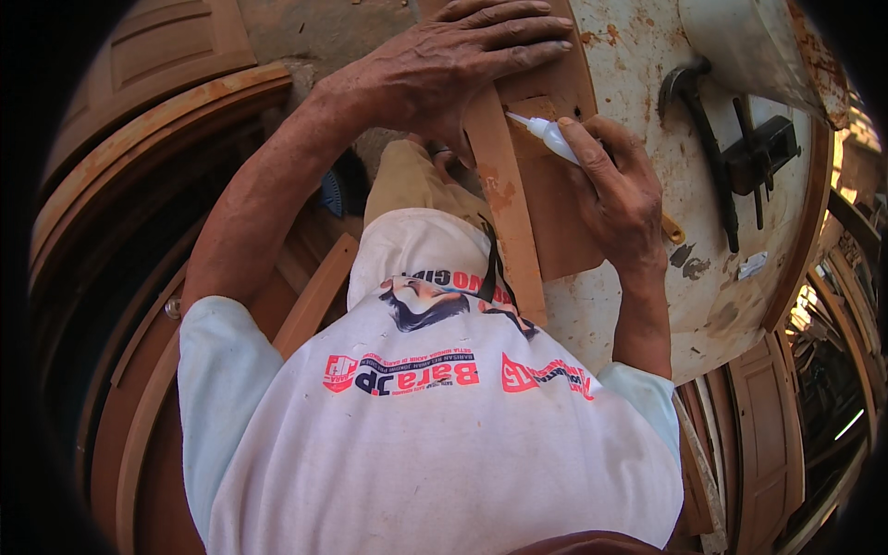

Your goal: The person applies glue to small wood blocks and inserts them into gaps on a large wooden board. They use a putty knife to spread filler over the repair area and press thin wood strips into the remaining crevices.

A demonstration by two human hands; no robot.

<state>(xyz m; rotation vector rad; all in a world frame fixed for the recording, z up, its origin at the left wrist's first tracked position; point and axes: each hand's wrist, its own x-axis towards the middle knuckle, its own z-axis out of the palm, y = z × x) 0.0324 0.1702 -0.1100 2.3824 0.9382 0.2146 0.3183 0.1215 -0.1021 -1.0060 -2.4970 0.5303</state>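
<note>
My right hand is closed around a small white squeeze bottle with a thin pointed nozzle. Its tip points left, at the edge of a narrow wooden strip lying on a wider brown board. What is inside the bottle I cannot make out. Across the far end of the strip and board lies my left hand, fingers stretched out to the right. Its thumb is mostly hidden beside the wood. Both pieces rest along the left side of a stained pale worktable.
On the table's right lie a black claw hammer and a dark clamp-like tool. Behind them is a whitish translucent container. A yellow handle shows beside my right wrist. Wooden frames stand at left, panelled doors at right.
</note>
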